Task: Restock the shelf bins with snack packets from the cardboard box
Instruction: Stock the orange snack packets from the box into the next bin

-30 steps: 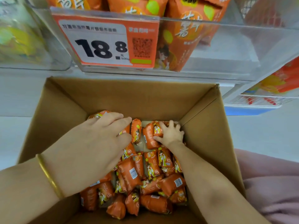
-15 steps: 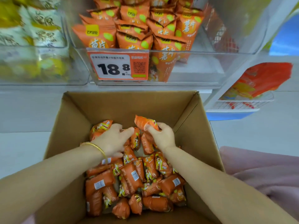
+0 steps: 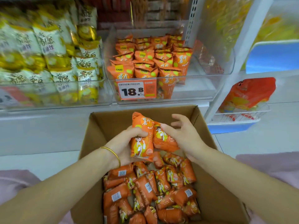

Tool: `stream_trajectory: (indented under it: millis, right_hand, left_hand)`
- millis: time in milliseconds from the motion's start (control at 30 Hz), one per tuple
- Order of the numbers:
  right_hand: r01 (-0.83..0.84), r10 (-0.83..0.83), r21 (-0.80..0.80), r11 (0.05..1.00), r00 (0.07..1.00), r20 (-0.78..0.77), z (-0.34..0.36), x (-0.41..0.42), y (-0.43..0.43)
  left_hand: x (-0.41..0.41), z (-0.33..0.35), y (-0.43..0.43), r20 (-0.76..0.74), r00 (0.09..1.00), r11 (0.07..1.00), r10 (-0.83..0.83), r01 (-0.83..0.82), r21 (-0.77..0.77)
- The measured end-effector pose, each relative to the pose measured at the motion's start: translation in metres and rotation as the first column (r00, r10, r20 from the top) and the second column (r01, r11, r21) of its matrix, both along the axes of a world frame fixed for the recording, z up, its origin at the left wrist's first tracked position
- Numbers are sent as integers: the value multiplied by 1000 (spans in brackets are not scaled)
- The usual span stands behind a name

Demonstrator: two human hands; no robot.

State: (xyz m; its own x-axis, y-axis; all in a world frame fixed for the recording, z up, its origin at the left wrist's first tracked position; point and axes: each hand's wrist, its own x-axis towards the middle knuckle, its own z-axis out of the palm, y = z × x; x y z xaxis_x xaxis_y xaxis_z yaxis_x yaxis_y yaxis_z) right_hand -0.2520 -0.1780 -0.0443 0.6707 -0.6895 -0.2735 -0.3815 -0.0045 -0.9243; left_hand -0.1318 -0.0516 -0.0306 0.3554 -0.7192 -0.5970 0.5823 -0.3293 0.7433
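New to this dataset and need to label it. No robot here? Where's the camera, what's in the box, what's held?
No robot: these are a person's two bare hands, filmed by one wide-angle camera worn on the head, looking forward and down. Below the shelf sits an open brown cardboard box, its bottom covered with small orange snack packets. The left hand, with a gold bangle on the wrist, grips an orange packet upright above the box. The right hand holds a second orange packet beside it, thumb across its front, fingers spread. Above is a clear plastic shelf bin part filled with matching packets, with a price tag reading 18.8. The bin to its left holds yellow and white packets.
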Motion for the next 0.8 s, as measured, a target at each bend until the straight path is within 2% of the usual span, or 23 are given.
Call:
stream_trajectory:
  millis: [33,67,100,200,267,367,500,567,700,800]
  right_hand:
    - [-19,20,140,990,1000,-6,3,0,-3]
    - [-52,52,297,953,999,9,8,0,-10]
    - [-68,73,388,919,997,4,16,-1,-17]
    - [-150,167,547,824,986,20,22,-3,-29]
    - [-244,251,595,765,965,74,23,-3,-30]
    - [-328,305,546,771,943,135,21,-4,-30]
    - [-397,320,409,821,915,246,31,-6,-27]
    - [-440,376,318,840,894,243,38,-6,-23]
    - [-508,486,147,849,859,163,54,-8,-27]
    - [-531,507,61,845,833,222,63,-8,-36]
  left_hand:
    - [-3,2,1,-31,999,999,30,-31,-33]
    - [-6,4,5,-74,997,995,-6,-1,-99]
    - [-9,6,12,-81,996,991,-20,9,-137]
    - [-3,8,16,-61,997,984,-54,43,-172]
    - [0,10,14,-55,997,979,-57,45,-198]
    - [5,13,10,-1,1000,988,-22,21,-154]
    - [8,8,1,83,996,997,26,-19,-80]
    - [5,6,-4,138,990,997,24,-14,-71]
    - [2,4,-16,231,968,990,97,-71,-120]
    - [-3,16,-21,250,964,980,87,-37,-195]
